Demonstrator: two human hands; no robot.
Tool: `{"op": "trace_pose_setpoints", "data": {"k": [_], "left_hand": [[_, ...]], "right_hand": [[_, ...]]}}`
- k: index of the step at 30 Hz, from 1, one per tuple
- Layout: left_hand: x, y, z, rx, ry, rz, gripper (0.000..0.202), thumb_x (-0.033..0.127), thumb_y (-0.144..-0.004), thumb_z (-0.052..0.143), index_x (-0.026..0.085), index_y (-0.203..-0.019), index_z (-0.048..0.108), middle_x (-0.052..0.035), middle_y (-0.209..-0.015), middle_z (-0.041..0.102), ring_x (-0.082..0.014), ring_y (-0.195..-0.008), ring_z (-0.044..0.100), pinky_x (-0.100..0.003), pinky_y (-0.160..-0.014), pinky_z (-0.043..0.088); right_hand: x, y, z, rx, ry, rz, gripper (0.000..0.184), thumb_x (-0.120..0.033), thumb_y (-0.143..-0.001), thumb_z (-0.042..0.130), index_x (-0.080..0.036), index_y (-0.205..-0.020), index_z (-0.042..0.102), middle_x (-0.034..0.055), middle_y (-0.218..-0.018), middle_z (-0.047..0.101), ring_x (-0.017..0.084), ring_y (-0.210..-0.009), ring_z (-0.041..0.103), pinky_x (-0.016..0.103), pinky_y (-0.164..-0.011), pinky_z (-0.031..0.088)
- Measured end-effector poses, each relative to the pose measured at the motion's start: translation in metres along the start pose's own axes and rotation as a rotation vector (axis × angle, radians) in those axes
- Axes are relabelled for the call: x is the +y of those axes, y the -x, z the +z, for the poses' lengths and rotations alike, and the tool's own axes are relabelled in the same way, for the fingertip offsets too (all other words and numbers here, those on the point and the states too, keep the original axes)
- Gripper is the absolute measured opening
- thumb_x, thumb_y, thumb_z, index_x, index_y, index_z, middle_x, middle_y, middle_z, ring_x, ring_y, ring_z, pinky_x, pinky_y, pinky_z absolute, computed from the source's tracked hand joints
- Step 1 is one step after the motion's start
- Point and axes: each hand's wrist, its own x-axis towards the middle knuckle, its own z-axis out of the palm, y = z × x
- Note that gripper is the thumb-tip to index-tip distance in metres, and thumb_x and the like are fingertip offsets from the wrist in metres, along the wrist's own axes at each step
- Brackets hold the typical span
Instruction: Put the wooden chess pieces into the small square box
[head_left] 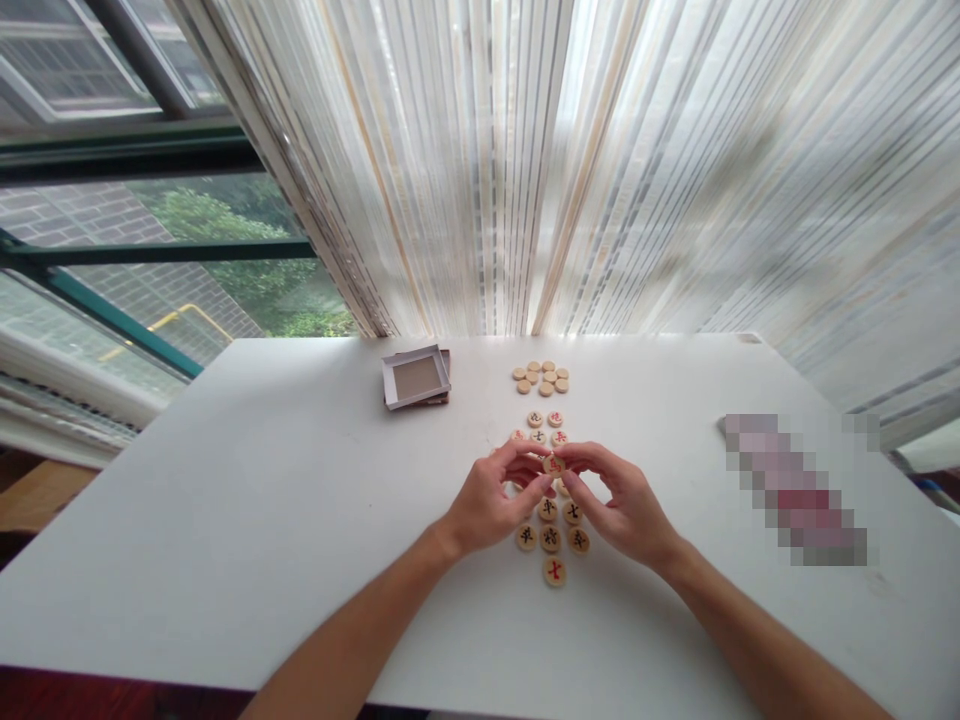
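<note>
Pinched narrow between the fingertips of the left hand [491, 500] and the right hand [619, 505], palms turned down and fingers curled: one round wooden xiangqi piece [554, 464], red character showing, held in the air between both hands, above the table. Directly beneath and around the hands, more wooden xiangqi pieces [550, 540] in loose rows, face up, some partly hidden by the fingers. Nearest the wrists, a lone piece with a red character [554, 572], and just above it, pieces with black characters. Beyond the fingertips, a short cluster of pieces with red and black characters [545, 432]. Farther on, near the table's far edge, a small huddle of blank-looking wooden discs [540, 378]. To the left of those, a shallow cardboard box tray [416, 377] resting on a second flat piece of brown cardboard [445, 377]. All of it on a white table [187, 540]. Off to the right, a pixelated, unreadable object [795, 490]. Past the far edge, a striped sheer curtain [600, 170], and to the left, a window [127, 220] with foliage outside.
</note>
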Motion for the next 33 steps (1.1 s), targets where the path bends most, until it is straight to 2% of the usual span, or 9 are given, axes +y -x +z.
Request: {"op": "trace_pose_setpoints", "data": {"k": [7,12,19,26,33], "left_hand": [[-0.001,0.0,0.0,-0.001,-0.016,0.004,0.03,0.03,-0.094,0.064,0.017,-0.121,0.059,-0.0098,-0.101,0.075,-0.02,-0.087,0.074,-0.032,-0.079,0.06],[-0.001,0.0,0.0,-0.002,-0.069,0.025,0.03,0.029,-0.093,0.064,0.019,-0.121,0.06,-0.0089,-0.102,0.075,-0.0196,-0.088,0.074,-0.031,-0.078,0.06],[-0.01,0.003,0.001,0.048,-0.258,0.139,0.03,0.024,-0.093,0.062,0.022,-0.123,0.061,-0.0056,-0.102,0.075,-0.0178,-0.087,0.073,-0.031,-0.083,0.059],[-0.009,0.005,0.001,0.016,-0.348,0.214,0.03,0.021,-0.094,0.06,0.023,-0.124,0.061,-0.0043,-0.108,0.075,-0.0153,-0.087,0.073,-0.028,-0.084,0.059],[-0.011,0.004,0.001,0.03,-0.334,0.184,0.031,0.022,-0.094,0.062,0.023,-0.124,0.061,-0.0045,-0.105,0.075,-0.0162,-0.087,0.073,-0.03,-0.085,0.059]], "right_hand": [[0.0,0.0,0.0,0.02,0.008,-0.003,0.018,-0.026,-0.095,0.06,-0.023,-0.113,0.064,0.0071,-0.104,0.073,0.022,-0.092,0.071,0.035,-0.082,0.061],[-0.002,-0.002,-0.001,0.004,0.028,-0.002,0.016,-0.025,-0.095,0.061,-0.023,-0.11,0.064,0.0064,-0.099,0.073,0.02,-0.085,0.071,0.035,-0.079,0.061],[-0.003,-0.004,0.0,0.002,0.047,0.025,0.012,-0.027,-0.093,0.064,-0.022,-0.103,0.063,0.0048,-0.092,0.071,0.018,-0.078,0.068,0.033,-0.073,0.06],[0.001,-0.002,0.001,0.034,0.056,0.029,0.01,-0.03,-0.091,0.068,-0.022,-0.095,0.064,0.0024,-0.083,0.069,0.017,-0.072,0.066,0.031,-0.067,0.058],[0.004,-0.001,0.001,0.038,0.045,0.041,0.007,-0.027,-0.096,0.061,-0.022,-0.098,0.065,0.0027,-0.088,0.071,0.017,-0.078,0.068,0.03,-0.073,0.057]]}}
